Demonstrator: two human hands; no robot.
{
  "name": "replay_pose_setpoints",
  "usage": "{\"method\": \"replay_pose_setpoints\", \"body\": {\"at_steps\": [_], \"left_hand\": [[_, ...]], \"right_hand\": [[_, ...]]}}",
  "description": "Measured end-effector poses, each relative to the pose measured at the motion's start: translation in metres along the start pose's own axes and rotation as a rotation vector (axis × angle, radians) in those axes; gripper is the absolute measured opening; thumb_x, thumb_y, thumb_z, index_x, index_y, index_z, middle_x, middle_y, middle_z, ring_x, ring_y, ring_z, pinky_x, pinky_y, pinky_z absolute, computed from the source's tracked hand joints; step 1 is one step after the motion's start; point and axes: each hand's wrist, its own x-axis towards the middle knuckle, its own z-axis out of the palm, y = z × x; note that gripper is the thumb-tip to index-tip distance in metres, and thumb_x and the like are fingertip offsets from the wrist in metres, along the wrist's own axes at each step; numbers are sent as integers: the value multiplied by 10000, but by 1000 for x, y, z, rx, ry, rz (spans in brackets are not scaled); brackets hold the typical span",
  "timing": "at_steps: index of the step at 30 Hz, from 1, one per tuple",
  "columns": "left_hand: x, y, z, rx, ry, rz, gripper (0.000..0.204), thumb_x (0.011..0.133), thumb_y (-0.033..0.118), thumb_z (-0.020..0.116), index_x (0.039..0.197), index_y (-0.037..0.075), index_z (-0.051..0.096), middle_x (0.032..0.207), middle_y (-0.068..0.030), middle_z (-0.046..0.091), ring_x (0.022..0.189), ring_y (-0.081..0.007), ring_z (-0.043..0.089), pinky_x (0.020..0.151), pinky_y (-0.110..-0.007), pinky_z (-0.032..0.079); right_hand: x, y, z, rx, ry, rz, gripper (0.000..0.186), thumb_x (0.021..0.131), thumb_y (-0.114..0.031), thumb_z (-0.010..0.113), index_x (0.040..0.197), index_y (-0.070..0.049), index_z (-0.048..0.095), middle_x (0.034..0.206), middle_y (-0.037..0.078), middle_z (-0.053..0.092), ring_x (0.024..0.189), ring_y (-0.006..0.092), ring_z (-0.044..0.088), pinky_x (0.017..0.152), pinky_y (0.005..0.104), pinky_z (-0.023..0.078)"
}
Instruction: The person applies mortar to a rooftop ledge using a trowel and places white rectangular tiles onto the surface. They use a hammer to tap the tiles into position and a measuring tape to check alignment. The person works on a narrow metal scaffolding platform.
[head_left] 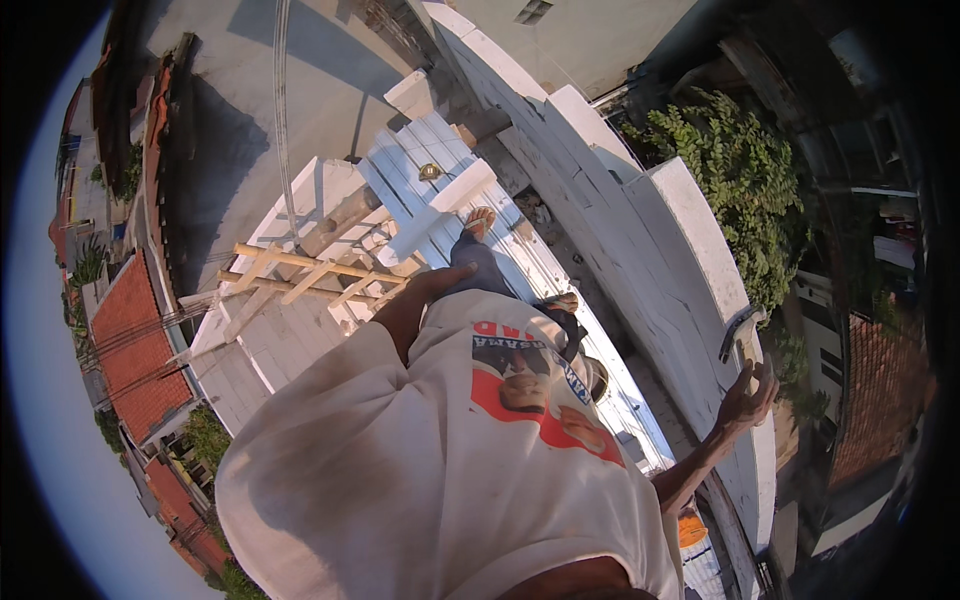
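Observation:
My left hand (pixel 445 277) rests on the dark trouser leg at my knee; its fingers are mostly hidden. My right hand (pixel 750 395) is raised at the white wall (pixel 680 250) on the right, fingers curved and apart, holding nothing. Just above it on the wall top lies a dark, bent tool or bracket (pixel 736 332). My bare feet (pixel 480 220) are on a white corrugated metal sheet (pixel 400 160), where a white beam (pixel 435 208) and a small brassy round object (pixel 430 172) lie.
A wooden ladder-like frame (pixel 315 275) lies over pale masonry at left. Cables (pixel 285 120) cross above a grey surface. An orange item (pixel 690 530) sits at lower right. A leafy tree (pixel 730 190) stands beyond the wall, and tiled roofs (pixel 135 340) drop away at both sides.

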Motion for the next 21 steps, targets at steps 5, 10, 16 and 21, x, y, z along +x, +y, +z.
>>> {"method": "replay_pose_setpoints", "body": {"at_steps": [5, 10, 16, 21], "left_hand": [[-33, 87, -80, 546, 119, -96, 725, 978, 579, 618, 1374, -28, 605, 1262, -244, 699, 1090, -318, 726, 930, -461, 591], [-10, 151, -190, 934, -70, 23, 553, 939, 478, 665, 1211, -2, 715, 1173, -239, 736, 1002, -309, 760, 786, -469, 605], [-2, 180, -204, 1067, 299, 209, 657, 913, 431, 673, 1290, -106, 641, 1295, -320, 661, 1227, -419, 650, 1025, -443, 509], [4, 163, -203, 901, 253, 252, 692, 956, 463, 634, 1356, -101, 596, 1360, -314, 622, 1295, -375, 602, 1075, -429, 459]], "right_hand": [[-61, -102, 67, 174, -302, 456, 229, 957, -209, 748, 899, 6, 697, 892, 186, 685, 855, 316, 692, 809, 426, 546], [-200, -162, 192, 286, -664, 469, 233, 888, -188, 751, 950, 30, 699, 809, 159, 705, 706, 258, 675, 657, 398, 516], [-305, -205, 249, 359, -971, 1, 153, 914, -152, 722, 980, -15, 734, 785, 125, 724, 656, 212, 664, 582, 361, 497], [-298, -237, 259, 628, -924, 741, 156, 901, -155, 742, 994, -31, 726, 738, 115, 710, 627, 186, 663, 547, 349, 502]]}}
